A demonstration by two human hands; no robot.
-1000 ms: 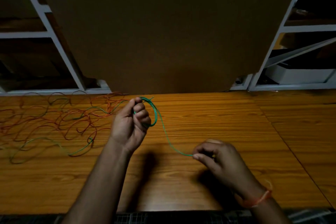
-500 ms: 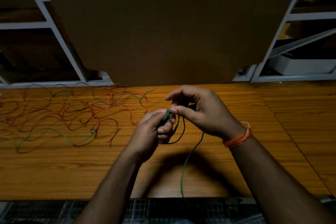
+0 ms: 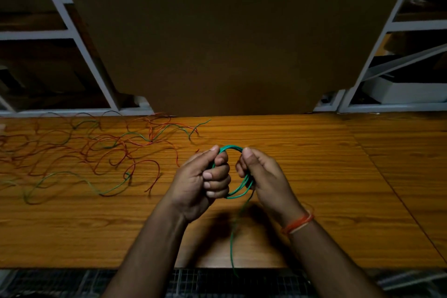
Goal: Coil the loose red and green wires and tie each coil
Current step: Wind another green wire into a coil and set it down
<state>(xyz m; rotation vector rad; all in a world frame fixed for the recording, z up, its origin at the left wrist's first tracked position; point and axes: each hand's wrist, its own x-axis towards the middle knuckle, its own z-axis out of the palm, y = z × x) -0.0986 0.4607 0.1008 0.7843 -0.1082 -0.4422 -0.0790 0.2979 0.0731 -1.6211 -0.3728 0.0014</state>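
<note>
Above the wooden table [image 3: 302,176], the left hand [image 3: 200,184] and right hand [image 3: 262,176] each gripped a side of the green coil [image 3: 231,147] with curled fingers – partly hiding it – while its loose tail [image 3: 232,237] faded into shadow and tangled wires [image 3: 96,152] lay far left.

Wood-grain surface [image 3: 314,176] under dim light, large brown board [image 3: 229,31] standing upright at its far edge, white metal shelving frame [image 3: 72,31] to the left, another white frame [image 3: 387,55] to the right, a white box [image 3: 406,91] on its lower shelf, dark wire mesh [image 3: 193,283] below the near edge.
</note>
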